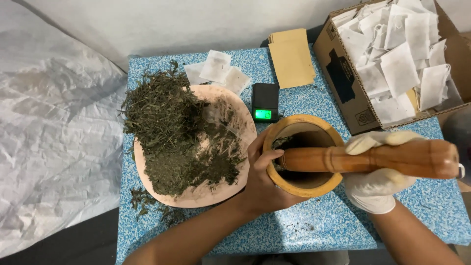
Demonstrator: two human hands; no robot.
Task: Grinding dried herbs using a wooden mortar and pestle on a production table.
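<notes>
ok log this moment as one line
left hand: steadies wooden mortar | right hand: gloved, grips wooden pestle in mortar | tray of dried herbs beside

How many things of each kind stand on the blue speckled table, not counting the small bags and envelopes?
Wooden mortar: 1
Wooden pestle, gripped by the gloved right hand: 1
Pink plate of dried green herbs: 1
Black pocket scale: 1
Cardboard box: 1
Total: 5
The bare left hand steadies the mortar.

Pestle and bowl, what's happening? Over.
Left hand grips wooden mortar. Gloved right hand holds pestle inside it. Herb tray touches left hand.
</notes>
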